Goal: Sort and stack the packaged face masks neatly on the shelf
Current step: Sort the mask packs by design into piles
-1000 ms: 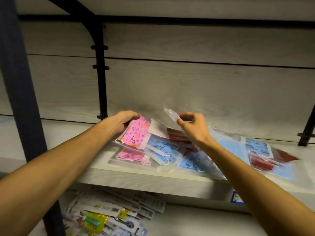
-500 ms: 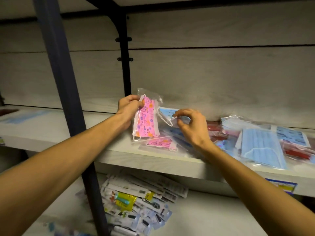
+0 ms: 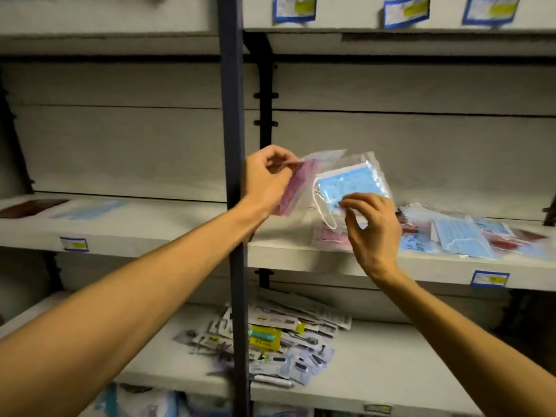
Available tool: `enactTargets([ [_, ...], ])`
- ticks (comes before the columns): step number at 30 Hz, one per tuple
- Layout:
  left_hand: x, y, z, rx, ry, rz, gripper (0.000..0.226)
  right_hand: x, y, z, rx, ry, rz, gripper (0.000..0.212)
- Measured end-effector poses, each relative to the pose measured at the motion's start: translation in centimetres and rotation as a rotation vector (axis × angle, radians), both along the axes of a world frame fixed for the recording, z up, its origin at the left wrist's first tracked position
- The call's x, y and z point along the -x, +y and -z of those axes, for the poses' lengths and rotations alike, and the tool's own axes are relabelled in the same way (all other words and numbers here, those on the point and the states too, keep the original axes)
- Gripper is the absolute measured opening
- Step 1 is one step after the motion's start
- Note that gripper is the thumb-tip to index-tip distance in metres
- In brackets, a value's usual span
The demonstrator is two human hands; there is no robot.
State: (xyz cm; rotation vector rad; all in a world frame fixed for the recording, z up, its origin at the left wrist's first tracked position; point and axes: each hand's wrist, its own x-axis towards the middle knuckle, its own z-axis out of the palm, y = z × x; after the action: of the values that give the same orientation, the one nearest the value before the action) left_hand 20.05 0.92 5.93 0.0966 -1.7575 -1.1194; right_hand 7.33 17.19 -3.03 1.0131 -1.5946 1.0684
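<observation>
My left hand pinches a clear packet with a pink patterned mask, held up in the air by its top edge. My right hand pinches a clear packet with a blue printed mask by its lower edge, right beside the pink one. Both packets hang above the middle shelf. On that shelf, under my right hand, lies another pink packet. A loose heap of blue and red mask packets spreads to the right.
A dark upright post stands just left of my left hand. The shelf section to the left holds a flat blue mask packet and a dark red one. Small carded goods lie heaped on the shelf below.
Both hands have lifted their packets off the pile and higher into the air. The blue packet is now fully raised. The view has pulled back and shows more shelves.
</observation>
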Motion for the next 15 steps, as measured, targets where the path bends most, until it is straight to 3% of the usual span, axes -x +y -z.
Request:
enactTargets([
  [6,-10.3,-4.0,0.7,-0.006,0.050,-0.009,0.014,-8.1,-3.4,0.4,-0.107,0.192,0.040,0.011],
  [10,-16.3,-11.2,2.1,-0.214,-0.019,-0.108,0.012,-13.2,-8.7,0.2,-0.284,0.335,-0.069,0.014],
  [15,-22.7,-21.2,5.4,-0.537,-0.150,-0.257,0.022,-18.3,-17.4,0.7,-0.454,0.381,-0.179,0.018],
])
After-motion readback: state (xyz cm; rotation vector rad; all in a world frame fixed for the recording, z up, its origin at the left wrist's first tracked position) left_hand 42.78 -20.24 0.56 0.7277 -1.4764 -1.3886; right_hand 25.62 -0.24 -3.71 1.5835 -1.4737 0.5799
